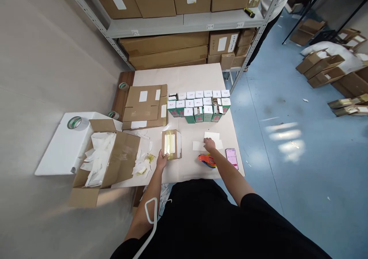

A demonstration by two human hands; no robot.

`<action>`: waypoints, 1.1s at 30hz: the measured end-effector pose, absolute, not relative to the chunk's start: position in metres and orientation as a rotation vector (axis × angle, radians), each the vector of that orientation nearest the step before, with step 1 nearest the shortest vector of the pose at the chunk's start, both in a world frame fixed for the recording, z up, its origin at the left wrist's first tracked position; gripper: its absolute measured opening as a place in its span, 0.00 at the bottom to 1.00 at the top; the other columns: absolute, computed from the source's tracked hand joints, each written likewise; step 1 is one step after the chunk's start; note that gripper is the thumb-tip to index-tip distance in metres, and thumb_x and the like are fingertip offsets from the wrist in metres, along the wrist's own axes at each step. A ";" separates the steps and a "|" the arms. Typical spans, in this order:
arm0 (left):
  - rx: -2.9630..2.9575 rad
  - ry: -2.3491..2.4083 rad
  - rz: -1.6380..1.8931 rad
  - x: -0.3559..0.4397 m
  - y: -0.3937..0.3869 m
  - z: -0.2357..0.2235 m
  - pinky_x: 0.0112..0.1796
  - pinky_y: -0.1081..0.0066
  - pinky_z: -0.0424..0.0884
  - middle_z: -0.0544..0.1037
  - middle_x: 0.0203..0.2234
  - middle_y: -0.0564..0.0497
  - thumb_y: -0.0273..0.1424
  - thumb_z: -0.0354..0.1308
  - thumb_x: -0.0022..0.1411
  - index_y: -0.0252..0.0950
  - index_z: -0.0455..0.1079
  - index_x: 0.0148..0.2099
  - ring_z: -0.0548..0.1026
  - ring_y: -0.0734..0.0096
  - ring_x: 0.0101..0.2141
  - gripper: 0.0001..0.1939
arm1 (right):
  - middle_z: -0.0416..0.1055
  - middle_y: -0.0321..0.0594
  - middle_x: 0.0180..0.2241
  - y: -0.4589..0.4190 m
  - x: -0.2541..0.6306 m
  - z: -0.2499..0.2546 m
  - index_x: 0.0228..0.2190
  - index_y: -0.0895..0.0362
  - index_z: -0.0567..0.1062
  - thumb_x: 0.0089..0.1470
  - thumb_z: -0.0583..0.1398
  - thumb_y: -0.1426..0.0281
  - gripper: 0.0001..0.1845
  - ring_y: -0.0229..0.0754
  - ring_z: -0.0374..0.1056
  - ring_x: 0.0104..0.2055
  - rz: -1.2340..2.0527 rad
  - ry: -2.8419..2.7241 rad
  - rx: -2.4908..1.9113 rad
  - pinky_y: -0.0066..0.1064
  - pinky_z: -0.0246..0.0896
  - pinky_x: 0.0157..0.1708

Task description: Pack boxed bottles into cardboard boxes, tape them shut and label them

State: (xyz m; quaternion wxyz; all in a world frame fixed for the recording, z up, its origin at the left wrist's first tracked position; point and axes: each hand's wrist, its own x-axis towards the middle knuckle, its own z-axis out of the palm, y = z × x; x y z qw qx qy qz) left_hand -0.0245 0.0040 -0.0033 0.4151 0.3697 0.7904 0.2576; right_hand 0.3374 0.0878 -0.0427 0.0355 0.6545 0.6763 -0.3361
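Note:
My left hand [161, 162] grips the lower left corner of a small cardboard box [176, 151], which lies on the table with clear tape and white labels on its top. Over several white paper slips [198, 146], my right hand [209, 145] has its fingers drawn together on one of them. Just below that hand is an orange tape cutter [207, 159] with blue and yellow parts. A phone [231, 158] with a lit pink screen lies to the right. Crumpled backing paper and tape scraps [142, 164] are left of the small box.
Rows of green-and-white boxes [198, 104] stand behind the slips. Flattened cartons [143, 105] are stacked at the back left. An open carton [123, 157] full of white paper stands at left, near tape rolls [74, 122]. A metal shelf [186, 24] rises behind; a person [276, 0] stands beyond it.

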 end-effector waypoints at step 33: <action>1.621 1.706 0.695 0.138 0.053 0.059 0.45 0.66 0.69 0.82 0.41 0.47 0.37 0.59 0.66 0.41 0.81 0.40 0.77 0.60 0.41 0.10 | 0.78 0.46 0.50 0.053 0.370 0.037 0.40 0.52 0.81 0.61 0.58 0.71 0.11 0.51 0.69 0.59 -1.154 2.419 2.499 0.44 0.65 0.58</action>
